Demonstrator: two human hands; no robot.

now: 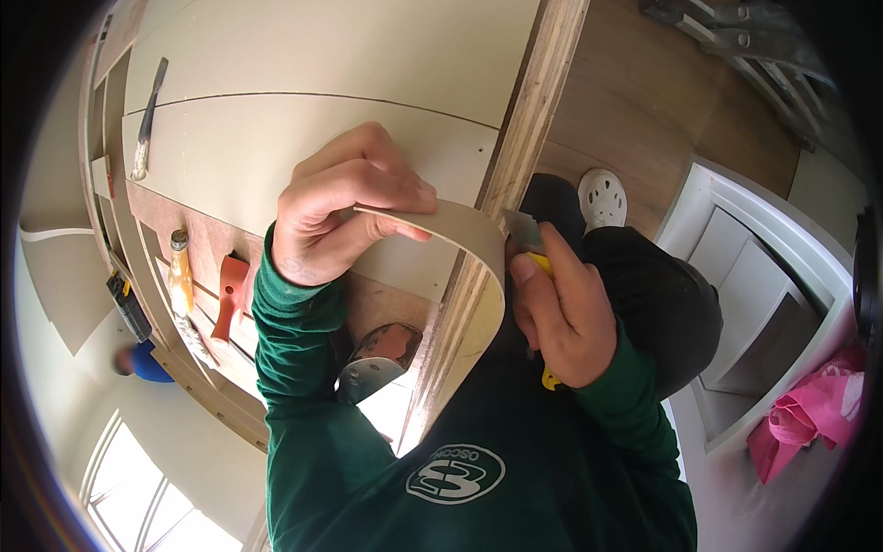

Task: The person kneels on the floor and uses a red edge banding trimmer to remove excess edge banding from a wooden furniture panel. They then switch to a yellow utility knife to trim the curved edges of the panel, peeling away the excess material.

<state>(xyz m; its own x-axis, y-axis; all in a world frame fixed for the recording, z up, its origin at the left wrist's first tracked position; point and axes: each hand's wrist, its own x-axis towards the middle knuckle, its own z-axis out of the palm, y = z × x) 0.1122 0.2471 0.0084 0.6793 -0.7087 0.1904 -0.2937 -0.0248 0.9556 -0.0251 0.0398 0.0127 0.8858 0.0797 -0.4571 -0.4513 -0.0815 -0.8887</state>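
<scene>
My left hand [345,207] pinches one end of a thin beige strip [460,224] between thumb and fingers. The strip arches over to the right, then bends down along the edge of the pale work board [303,156]. In my right hand [570,317] is a yellow-handled utility knife [551,378], its flat grey metal end pointing up beside the bend of the strip. From this view I cannot tell whether the blade touches the strip. Below my left wrist, partly behind the sleeve, lies a rounded metal piece [375,366] with a worn reddish face.
A brush [145,129], a wooden-handled tool [180,276] and an orange tool [229,299] lie at the left. A white open cabinet [745,294] and pink cloth [809,414] stand right. A metal ladder [754,46] is far right. Someone in blue [150,364] is at far left.
</scene>
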